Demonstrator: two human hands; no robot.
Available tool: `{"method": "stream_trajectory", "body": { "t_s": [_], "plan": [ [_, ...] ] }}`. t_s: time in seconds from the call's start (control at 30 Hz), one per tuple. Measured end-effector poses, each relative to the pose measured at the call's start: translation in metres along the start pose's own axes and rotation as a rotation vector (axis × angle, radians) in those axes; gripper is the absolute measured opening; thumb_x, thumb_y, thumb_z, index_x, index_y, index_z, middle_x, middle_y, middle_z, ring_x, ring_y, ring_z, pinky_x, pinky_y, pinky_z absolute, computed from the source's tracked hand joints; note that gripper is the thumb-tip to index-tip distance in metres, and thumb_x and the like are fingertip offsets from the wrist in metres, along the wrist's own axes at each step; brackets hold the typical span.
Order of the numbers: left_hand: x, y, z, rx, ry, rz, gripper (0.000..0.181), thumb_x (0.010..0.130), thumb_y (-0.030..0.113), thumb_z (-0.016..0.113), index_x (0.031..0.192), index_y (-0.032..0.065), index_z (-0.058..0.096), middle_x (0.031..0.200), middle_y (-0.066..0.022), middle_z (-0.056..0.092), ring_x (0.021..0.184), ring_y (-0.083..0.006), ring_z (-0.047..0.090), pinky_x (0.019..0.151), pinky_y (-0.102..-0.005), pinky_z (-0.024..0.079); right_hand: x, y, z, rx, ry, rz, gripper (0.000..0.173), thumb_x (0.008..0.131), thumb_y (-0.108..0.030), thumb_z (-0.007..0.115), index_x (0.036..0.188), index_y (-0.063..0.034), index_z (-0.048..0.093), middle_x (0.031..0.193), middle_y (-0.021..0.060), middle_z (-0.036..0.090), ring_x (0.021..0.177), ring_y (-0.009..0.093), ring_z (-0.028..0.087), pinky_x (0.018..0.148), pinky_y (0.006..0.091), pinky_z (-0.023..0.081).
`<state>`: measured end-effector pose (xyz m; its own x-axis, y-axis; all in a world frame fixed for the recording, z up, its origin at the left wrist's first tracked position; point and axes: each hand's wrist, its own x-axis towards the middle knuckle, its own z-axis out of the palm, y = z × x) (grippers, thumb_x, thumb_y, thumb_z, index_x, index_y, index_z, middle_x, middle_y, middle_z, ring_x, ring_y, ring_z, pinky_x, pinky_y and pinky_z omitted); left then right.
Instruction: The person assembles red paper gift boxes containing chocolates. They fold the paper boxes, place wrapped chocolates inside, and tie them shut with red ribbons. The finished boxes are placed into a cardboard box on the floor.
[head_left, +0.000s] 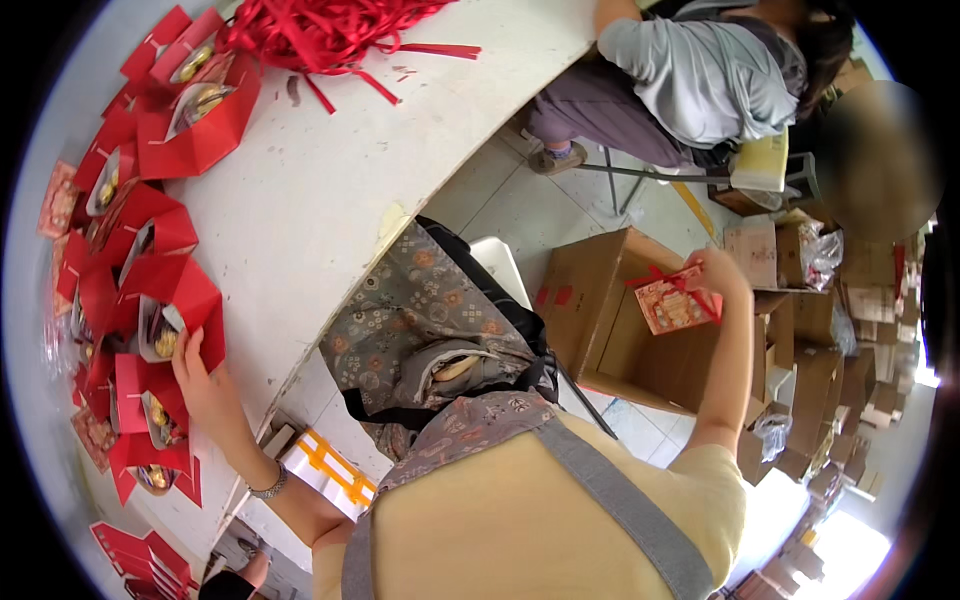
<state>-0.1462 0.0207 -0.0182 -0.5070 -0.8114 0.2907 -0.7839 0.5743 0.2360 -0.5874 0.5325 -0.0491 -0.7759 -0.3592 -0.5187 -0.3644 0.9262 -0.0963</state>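
Over an open cardboard box (637, 330), my right hand (716, 274) grips a small red gift box tied with red ribbon (670, 301), a printed card on its face. My left hand (204, 386) reaches to the table's left side, its fingertips touching an open red gift box (196, 304) that holds a gold-wrapped item. Whether those fingers grip it, I cannot tell. Several more open red paper boxes (199, 150) with gold-wrapped items crowd the white table (300, 195) around it.
A pile of red ribbons (330, 34) lies at the table's far end. Beyond, a co-worker in a grey top (690, 82) sits on a chair. Stacked cardboard cartons (817, 390) line the right side. A white stool (499, 266) stands beside my lap.
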Motion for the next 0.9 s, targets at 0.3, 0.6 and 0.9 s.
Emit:
{"method": "stream_trajectory", "body": {
  "t_s": [0.3, 0.6, 0.9],
  "plan": [
    [-0.005, 0.049, 0.008, -0.006, 0.316, 0.343, 0.016, 0.078, 0.006, 0.070, 0.094, 0.0066, 0.071, 0.102, -0.0050, 0.067, 0.090, -0.0222, 0.064, 0.077, -0.0319, 0.052, 0.029, -0.026, 0.293, 0.100, -0.333, 0.318, 0.046, 0.085, -0.044, 0.060, 0.085, 0.0013, 0.066, 0.067, 0.0149, 0.066, 0.058, 0.024, 0.066, 0.055, 0.0360, 0.054],
    [-0.021, 0.050, -0.012, 0.082, 0.304, 0.185, 0.027, 0.075, 0.012, 0.071, 0.102, 0.0120, 0.067, 0.095, 0.0010, 0.065, 0.091, -0.0190, 0.060, 0.099, -0.0451, 0.037, 0.181, -0.007, 0.255, 0.716, -0.019, 0.495, 0.036, 0.093, -0.030, 0.050, 0.098, 0.0023, 0.065, 0.060, 0.0140, 0.065, 0.056, 0.024, 0.068, 0.047, 0.0337, 0.052],
    [-0.027, 0.071, -0.009, -0.114, 0.249, 0.303, 0.022, 0.069, 0.001, 0.065, 0.088, 0.0105, 0.069, 0.085, -0.0006, 0.064, 0.074, -0.0186, 0.060, 0.064, -0.0307, 0.046, 0.052, -0.337, -0.003, 0.701, 0.034, -0.673, 0.024, 0.085, -0.022, 0.065, 0.072, -0.0016, 0.066, 0.052, 0.0060, 0.055, 0.051, 0.008, 0.054, 0.050, 0.0271, 0.044]
  ]
}}
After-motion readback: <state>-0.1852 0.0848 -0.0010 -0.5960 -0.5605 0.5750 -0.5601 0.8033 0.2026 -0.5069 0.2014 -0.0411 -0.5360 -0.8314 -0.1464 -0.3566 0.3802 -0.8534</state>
